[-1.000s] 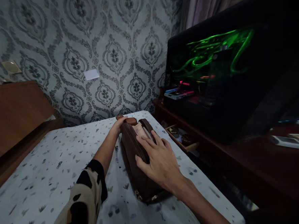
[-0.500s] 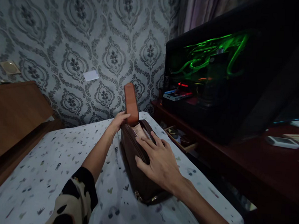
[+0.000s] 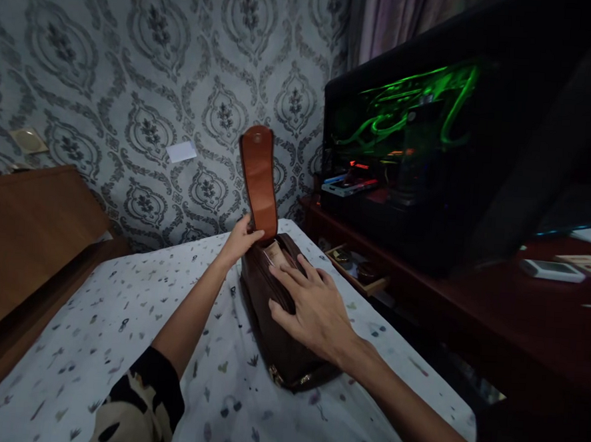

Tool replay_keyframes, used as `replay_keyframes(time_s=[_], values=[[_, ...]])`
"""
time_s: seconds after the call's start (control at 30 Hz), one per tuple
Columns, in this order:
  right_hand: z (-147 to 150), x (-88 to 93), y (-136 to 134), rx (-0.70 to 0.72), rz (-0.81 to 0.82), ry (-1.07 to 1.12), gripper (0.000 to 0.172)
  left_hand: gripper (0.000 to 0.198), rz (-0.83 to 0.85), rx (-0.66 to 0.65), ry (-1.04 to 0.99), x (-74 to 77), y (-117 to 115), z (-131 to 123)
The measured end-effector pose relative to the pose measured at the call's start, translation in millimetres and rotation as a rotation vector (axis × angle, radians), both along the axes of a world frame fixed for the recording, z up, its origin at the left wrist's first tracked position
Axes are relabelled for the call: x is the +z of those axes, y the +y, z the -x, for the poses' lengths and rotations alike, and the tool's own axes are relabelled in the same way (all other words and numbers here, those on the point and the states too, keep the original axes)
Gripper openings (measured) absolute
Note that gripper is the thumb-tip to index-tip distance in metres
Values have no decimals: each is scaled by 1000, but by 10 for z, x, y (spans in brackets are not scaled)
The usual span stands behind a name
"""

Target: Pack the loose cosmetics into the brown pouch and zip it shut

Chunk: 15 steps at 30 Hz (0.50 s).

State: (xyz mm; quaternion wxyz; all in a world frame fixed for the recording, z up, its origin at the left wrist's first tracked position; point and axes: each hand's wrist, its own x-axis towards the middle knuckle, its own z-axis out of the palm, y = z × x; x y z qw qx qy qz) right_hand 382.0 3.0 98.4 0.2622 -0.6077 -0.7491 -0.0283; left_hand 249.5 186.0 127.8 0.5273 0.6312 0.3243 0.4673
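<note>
A dark brown leather bag (image 3: 269,329) lies on the patterned sheet, its top open and metal zip pulls at the near end. From its far end an orange-brown strap-like flap (image 3: 259,179) stands up. My left hand (image 3: 241,243) grips the bag's far left edge at the foot of the flap, thumb on top and the other fingers mostly hidden behind. Across the top of the bag rests my right hand (image 3: 315,309), its fingers spread, fingertips at the opening. A pale beige item (image 3: 276,253) shows inside the opening, just past those fingertips; its kind is unclear.
A white sheet with small prints (image 3: 160,306) covers the surface under the bag. To the right stand a dark red desk (image 3: 520,315), an open drawer (image 3: 371,287) with small items, and a lit computer case (image 3: 380,139). A wooden panel (image 3: 34,232) is at left, patterned wallpaper behind.
The flap has risen and stands taller, its inner face turned more toward me. My left hand has shifted slightly at its foot. My right hand stays on the bag.
</note>
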Motion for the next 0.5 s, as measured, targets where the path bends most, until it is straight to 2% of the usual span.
replay_keyframes(time_s=[0.1, 0.2, 0.37, 0.5], values=[[-7, -28, 8, 7, -15, -5, 57, 39, -220, -5, 104, 2, -137, -23], [-17, -99, 20, 12, -67, 12, 56, 30, -354, -38, 218, -26, -260, -28], [-18, -244, 84, 53, -187, 97, 57, 42, -481, -47, 384, -112, -404, -12], [9, -249, 123, 70, -228, 153, 55, 47, -527, 10, 466, -190, -478, -6]])
